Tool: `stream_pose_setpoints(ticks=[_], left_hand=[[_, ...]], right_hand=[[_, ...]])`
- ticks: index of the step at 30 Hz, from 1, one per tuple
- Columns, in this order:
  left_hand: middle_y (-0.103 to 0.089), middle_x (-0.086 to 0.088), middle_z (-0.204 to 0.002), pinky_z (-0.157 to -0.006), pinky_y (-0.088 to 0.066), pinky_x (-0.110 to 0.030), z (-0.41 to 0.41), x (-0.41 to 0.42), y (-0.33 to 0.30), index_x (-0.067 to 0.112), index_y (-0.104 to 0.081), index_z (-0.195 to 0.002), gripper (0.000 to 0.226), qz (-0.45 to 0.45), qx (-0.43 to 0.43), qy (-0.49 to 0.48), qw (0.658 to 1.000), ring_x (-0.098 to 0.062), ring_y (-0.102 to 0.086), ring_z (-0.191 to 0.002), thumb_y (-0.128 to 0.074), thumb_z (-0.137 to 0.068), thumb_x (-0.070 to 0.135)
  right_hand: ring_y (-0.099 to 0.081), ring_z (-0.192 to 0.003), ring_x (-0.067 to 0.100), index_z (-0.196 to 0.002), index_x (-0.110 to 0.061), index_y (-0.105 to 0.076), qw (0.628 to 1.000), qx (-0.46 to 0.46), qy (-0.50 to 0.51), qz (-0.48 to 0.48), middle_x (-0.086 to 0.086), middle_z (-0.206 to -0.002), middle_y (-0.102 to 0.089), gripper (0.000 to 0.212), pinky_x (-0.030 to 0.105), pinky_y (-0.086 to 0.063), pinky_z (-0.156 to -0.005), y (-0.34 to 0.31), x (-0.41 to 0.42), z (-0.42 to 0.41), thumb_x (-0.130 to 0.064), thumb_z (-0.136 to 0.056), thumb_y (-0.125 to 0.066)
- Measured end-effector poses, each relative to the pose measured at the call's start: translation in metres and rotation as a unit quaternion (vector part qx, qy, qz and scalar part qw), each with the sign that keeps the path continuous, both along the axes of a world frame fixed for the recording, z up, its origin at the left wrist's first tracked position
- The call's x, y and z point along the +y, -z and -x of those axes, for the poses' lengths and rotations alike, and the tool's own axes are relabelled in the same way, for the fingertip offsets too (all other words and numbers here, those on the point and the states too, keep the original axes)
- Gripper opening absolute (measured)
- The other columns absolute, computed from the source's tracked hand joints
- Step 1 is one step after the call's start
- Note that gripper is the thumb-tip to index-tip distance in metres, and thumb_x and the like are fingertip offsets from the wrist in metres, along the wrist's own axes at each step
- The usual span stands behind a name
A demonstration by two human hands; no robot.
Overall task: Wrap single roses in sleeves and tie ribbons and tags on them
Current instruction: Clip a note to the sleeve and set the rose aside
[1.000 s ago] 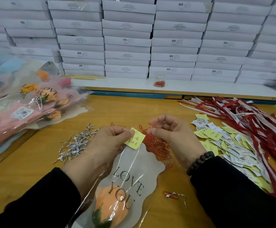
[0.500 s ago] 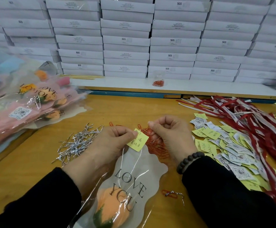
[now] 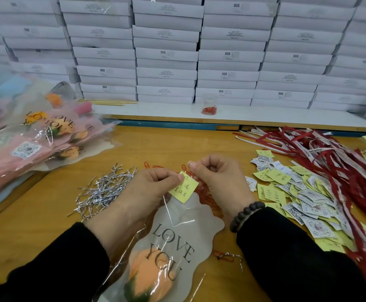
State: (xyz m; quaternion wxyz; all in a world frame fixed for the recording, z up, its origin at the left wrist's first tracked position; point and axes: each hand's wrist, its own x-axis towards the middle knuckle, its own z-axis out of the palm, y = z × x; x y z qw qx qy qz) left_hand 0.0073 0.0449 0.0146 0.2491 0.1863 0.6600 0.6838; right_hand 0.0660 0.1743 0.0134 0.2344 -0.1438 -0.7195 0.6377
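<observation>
— Yellow paper, is that what the hands are holding?
— Yes. The left hand [image 3: 149, 188] is pinching a yellow tag [image 3: 184, 189] with handwriting on it between thumb and fingers. The right hand [image 3: 216, 177] is sitting just beside it, fingers curled in; something thin seems to be pinched at the tag's top corner, but I cannot tell what.
— Where is the rose lying?
— An orange rose [image 3: 149, 275] is lying inside a clear sleeve [image 3: 188, 232] printed LOVE YOU, directly under the hands and running toward the near edge of the bench [image 3: 36, 225]. The tag is hanging over the sleeve's top end.
— What is crowding them?
— Red paper clips [image 3: 208, 199] are lying beneath the right hand. Silver twist ties [image 3: 103, 190] are piling just left of the left hand. On the right, a heap of yellow and white tags [image 3: 297, 199] is spreading out, with red ribbons [image 3: 330, 160] beyond it. A loose clip and tie [image 3: 228, 257] are lying near the right sleeve.
— Any open room?
— Bare wood is showing beyond the hands and at the near left.
— And farther out?
— Finished wrapped roses [image 3: 36, 138] are stacking at the far left. White boxes [image 3: 166, 53] are standing stacked along the back on a white shelf [image 3: 265, 114].
</observation>
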Motion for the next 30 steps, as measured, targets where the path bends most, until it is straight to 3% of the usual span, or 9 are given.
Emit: stream_pose_setpoints(ticks=[6, 10, 12, 15, 18, 25, 30], left_hand=[[-0.065, -0.013, -0.067, -0.048, -0.048, -0.020, -0.0004, 0.0005, -0.0006, -0.007, -0.067, -0.085, 0.015, -0.006, -0.002, -0.016, 1.000, -0.013, -0.058, -0.050, -0.061, -0.085, 0.007], [-0.064, -0.015, -0.068, -0.052, -0.045, -0.024, -0.0003, 0.0008, -0.0006, -0.009, -0.066, -0.086, 0.018, -0.002, 0.001, -0.018, 1.000, -0.018, -0.056, -0.052, -0.061, -0.085, 0.008], [-0.063, -0.014, -0.066, -0.049, -0.045, -0.022, -0.0005, 0.0010, -0.0006, -0.011, -0.064, -0.086, 0.018, -0.008, -0.003, -0.018, 1.000, -0.015, -0.056, -0.049, -0.060, -0.085, 0.007], [-0.063, -0.010, -0.063, -0.047, -0.046, -0.017, -0.0006, 0.0014, -0.0001, -0.013, -0.063, -0.088, 0.019, -0.004, 0.009, -0.016, 1.000, -0.010, -0.057, -0.048, -0.059, -0.086, 0.005], [-0.063, -0.008, -0.062, -0.049, -0.046, -0.019, -0.0007, 0.0020, 0.0002, -0.010, -0.065, -0.084, 0.016, 0.008, 0.031, -0.014, 0.999, -0.010, -0.056, -0.048, -0.059, -0.087, 0.005], [-0.062, -0.013, -0.068, -0.058, -0.043, -0.027, 0.0004, 0.0014, 0.0008, -0.008, -0.066, -0.081, 0.016, 0.013, 0.049, -0.022, 0.998, -0.017, -0.054, -0.056, -0.059, -0.087, 0.006], [-0.063, -0.012, -0.066, -0.059, -0.040, -0.030, 0.0000, 0.0012, 0.0007, -0.004, -0.067, -0.077, 0.016, 0.020, 0.049, -0.019, 0.998, -0.020, -0.052, -0.058, -0.060, -0.086, 0.008]], right_hand=[[-0.062, -0.052, 0.013, -0.071, -0.005, -0.064, 1.000, 0.009, -0.018, 0.021, 0.014, -0.068, -0.069, 0.018, 0.019, -0.048, -0.046, -0.0019, -0.0022, -0.0012, -0.019, -0.081, -0.070], [-0.062, -0.057, 0.017, -0.072, -0.004, -0.064, 1.000, 0.016, -0.020, 0.002, 0.019, -0.073, -0.069, 0.017, 0.021, -0.052, -0.052, -0.0025, -0.0027, -0.0011, -0.018, -0.080, -0.071], [-0.061, -0.055, 0.013, -0.073, -0.005, -0.064, 1.000, 0.021, -0.018, 0.003, 0.016, -0.070, -0.069, 0.016, 0.019, -0.050, -0.050, -0.0026, -0.0036, -0.0013, -0.018, -0.081, -0.070], [-0.057, -0.048, 0.002, -0.072, -0.012, -0.062, 0.999, 0.035, 0.003, 0.011, -0.003, -0.056, -0.063, 0.014, 0.014, -0.046, -0.051, -0.0028, -0.0009, -0.0010, -0.018, -0.083, -0.067], [-0.057, -0.050, 0.002, -0.071, -0.013, -0.061, 0.999, 0.040, 0.000, 0.005, -0.006, -0.055, -0.061, 0.014, 0.014, -0.047, -0.052, -0.0033, 0.0006, -0.0020, -0.018, -0.083, -0.067], [-0.058, -0.058, 0.022, -0.075, -0.006, -0.062, 0.999, 0.024, -0.036, 0.016, 0.025, -0.078, -0.066, 0.015, 0.026, -0.047, -0.047, -0.0024, -0.0040, -0.0030, -0.017, -0.080, -0.071], [-0.056, -0.054, 0.021, -0.074, -0.007, -0.063, 0.999, 0.021, -0.040, 0.023, 0.024, -0.077, -0.065, 0.014, 0.026, -0.046, -0.043, -0.0010, -0.0034, -0.0022, -0.016, -0.079, -0.072]])
